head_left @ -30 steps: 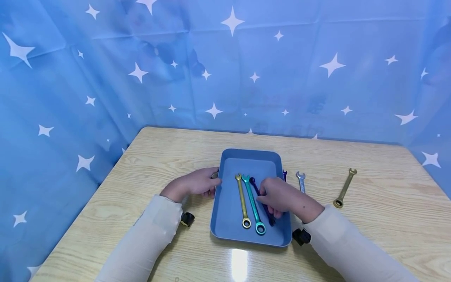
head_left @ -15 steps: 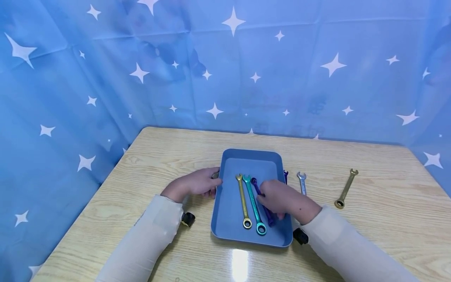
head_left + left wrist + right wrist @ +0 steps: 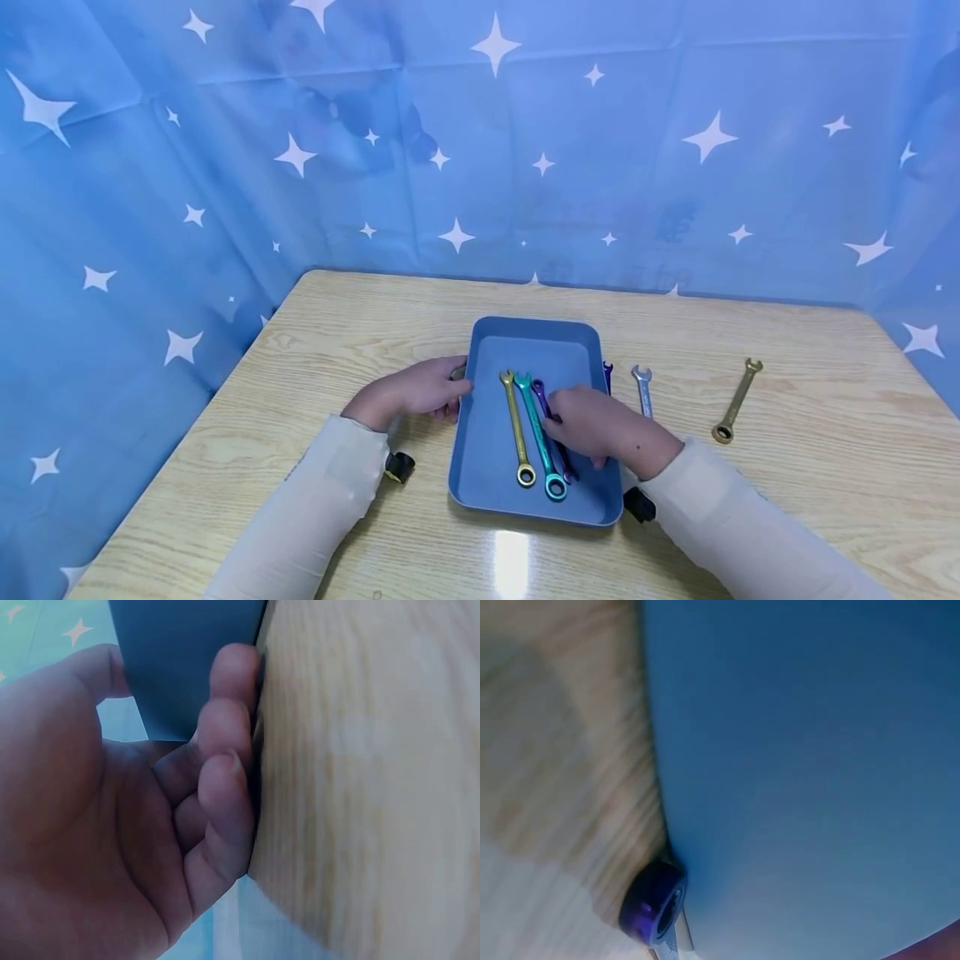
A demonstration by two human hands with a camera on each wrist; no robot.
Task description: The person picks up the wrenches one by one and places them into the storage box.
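Observation:
My left hand (image 3: pixel 420 387) grips the left rim of a blue rectangular tray (image 3: pixel 476 450). In the left wrist view its thumb lies at one side of the tray wall (image 3: pixel 180 667) and the other fingers curl low against it. Inside the tray, my right hand (image 3: pixel 596 421) holds a dark purple combination wrench (image 3: pixel 543 402) by its middle, ring end away from me; the hand covers part of the shaft. Just left of it lie a teal combination wrench (image 3: pixel 538 429) and a gold one (image 3: pixel 517 425), roughly parallel. The right wrist view misses the hand's grip.
Right of the tray, on the wooden table (image 3: pixel 787 500), lie another purple wrench (image 3: pixel 607 377), partly hidden, a silver wrench (image 3: pixel 643 392) and a bronze wrench (image 3: pixel 738 400). A purple ring end (image 3: pixel 652 904) sits against the tray's outer wall. A starry blue cloth (image 3: pixel 525 125) hangs behind.
The near end of the held purple wrench has shifted left, closer to the teal wrench, and the wrench appears turned about its length. My left hand and the tray stay in place.

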